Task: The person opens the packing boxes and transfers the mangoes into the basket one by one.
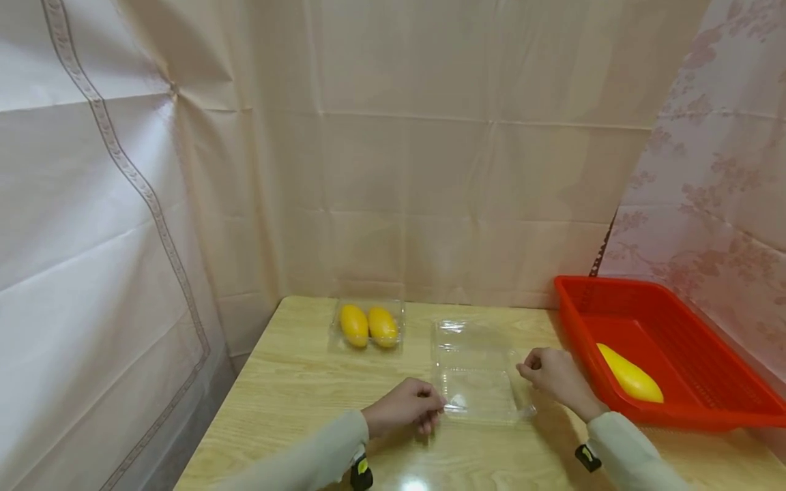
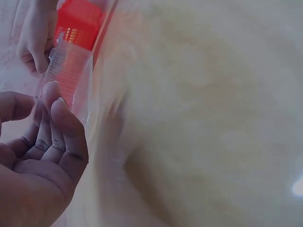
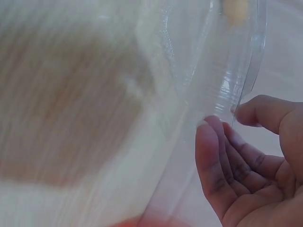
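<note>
A clear plastic clamshell box [image 1: 475,378] lies unfolded on the table in front of me, with no fruit in it. My left hand [image 1: 406,408] pinches its near left corner between thumb and curled fingers. On the opposite side, my right hand [image 1: 557,378] has the thin plastic edge between thumb and fingertips. The right wrist view shows that edge of the clear box [image 3: 227,90] running in between the thumb [image 3: 265,113] and the fingers. From the left wrist, the plastic [image 2: 71,71] rises just past the fingertips [image 2: 64,111].
A second clear box [image 1: 400,310] holding two yellow mangoes [image 1: 368,326] stands at the back left of the table [image 1: 295,382]. To the right is a red plastic basket [image 1: 706,327] with one yellow mango [image 1: 632,375] inside. Cloth curtains [image 1: 430,170] hang behind and at both sides.
</note>
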A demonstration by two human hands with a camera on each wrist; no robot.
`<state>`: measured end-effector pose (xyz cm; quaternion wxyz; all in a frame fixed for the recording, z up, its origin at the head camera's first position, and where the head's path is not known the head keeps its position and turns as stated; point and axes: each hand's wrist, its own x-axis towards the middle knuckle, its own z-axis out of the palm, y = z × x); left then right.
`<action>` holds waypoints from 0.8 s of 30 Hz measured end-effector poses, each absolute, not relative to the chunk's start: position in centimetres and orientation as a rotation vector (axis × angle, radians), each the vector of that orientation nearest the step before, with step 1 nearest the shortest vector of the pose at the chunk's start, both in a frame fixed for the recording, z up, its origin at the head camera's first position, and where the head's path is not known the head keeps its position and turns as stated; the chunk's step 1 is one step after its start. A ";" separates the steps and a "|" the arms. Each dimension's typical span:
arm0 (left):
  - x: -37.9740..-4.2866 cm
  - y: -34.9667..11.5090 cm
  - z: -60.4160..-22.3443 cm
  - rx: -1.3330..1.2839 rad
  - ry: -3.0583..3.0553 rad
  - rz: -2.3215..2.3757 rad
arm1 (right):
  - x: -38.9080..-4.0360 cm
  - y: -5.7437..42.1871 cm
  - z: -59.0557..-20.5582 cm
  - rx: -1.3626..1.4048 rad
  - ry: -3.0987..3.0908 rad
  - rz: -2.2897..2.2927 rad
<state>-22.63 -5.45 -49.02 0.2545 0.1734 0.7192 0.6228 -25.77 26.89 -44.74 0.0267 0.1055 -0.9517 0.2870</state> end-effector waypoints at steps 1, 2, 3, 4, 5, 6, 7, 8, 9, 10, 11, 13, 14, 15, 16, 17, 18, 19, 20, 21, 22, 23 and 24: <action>-23.1 -5.0 -49.0 0.476 1.959 1.688 | -25.9 27.2 -44.5 0.305 -2.941 0.890; -23.6 -4.6 -48.9 0.482 1.964 1.690 | -26.0 27.5 -44.4 0.279 -2.941 0.883; -24.1 -4.2 -48.8 0.488 1.970 1.693 | -26.2 27.8 -44.2 0.257 -2.943 0.877; -24.6 -3.8 -48.8 0.494 1.980 1.692 | -26.3 28.2 -44.0 0.245 -2.945 0.866; -25.0 -3.5 -48.7 0.499 1.992 1.689 | -26.5 28.4 -43.9 0.236 -2.945 0.848; -25.4 -3.1 -48.6 0.501 2.003 1.688 | -26.7 28.7 -43.8 0.223 -2.948 0.823; -25.8 -2.7 -48.5 0.504 2.018 1.684 | -27.0 28.9 -43.8 0.206 -2.952 0.795; -26.1 -2.3 -48.4 0.505 2.031 1.682 | -27.2 29.1 -43.8 0.198 -2.952 0.766; -26.4 -1.9 -48.3 0.505 2.042 1.678 | -27.4 29.3 -43.9 0.191 -2.950 0.740; -26.7 -1.6 -48.2 0.502 2.048 1.676 | -27.7 29.4 -43.9 0.187 -2.950 0.713; -27.0 -1.3 -48.1 0.497 2.049 1.676 | -27.9 29.5 -44.0 0.186 -2.949 0.693; -27.4 -0.7 -47.8 0.498 2.056 1.674 | -28.4 29.7 -44.1 0.174 -2.958 0.664; -27.6 -0.4 -47.7 0.502 2.061 1.671 | -28.6 29.8 -44.2 0.168 -2.962 0.651; -27.8 -0.1 -47.6 0.505 2.069 1.668 | -28.7 29.9 -44.3 0.156 -2.970 0.645; -27.9 0.1 -47.6 0.508 2.076 1.664 | -28.9 30.0 -44.3 0.144 -2.977 0.638; -28.1 0.3 -47.5 0.511 2.084 1.659 | -29.0 30.1 -44.4 0.130 -2.981 0.633; -28.2 0.6 -47.5 0.514 2.094 1.655 | -29.1 30.2 -44.4 0.111 -2.986 0.625; -28.3 0.7 -47.5 0.514 2.104 1.650 | -29.2 30.3 -44.5 0.094 -2.989 0.616; -28.4 0.9 -47.6 0.511 2.112 1.646 | -29.3 30.4 -44.6 0.089 -2.986 0.598; -28.5 1.1 -47.7 0.506 2.119 1.642 | -29.4 30.4 -44.6 0.085 -2.987 0.586; -28.5 1.2 -47.8 0.498 2.125 1.638 | -29.4 30.5 -44.7 0.088 -2.988 0.571; -28.5 1.3 -47.9 0.492 2.128 1.637 | -29.5 30.5 -44.7 0.091 -2.990 0.558; -28.5 1.4 -48.1 0.486 2.133 1.633 | -29.5 30.5 -44.8 0.091 -2.994 0.541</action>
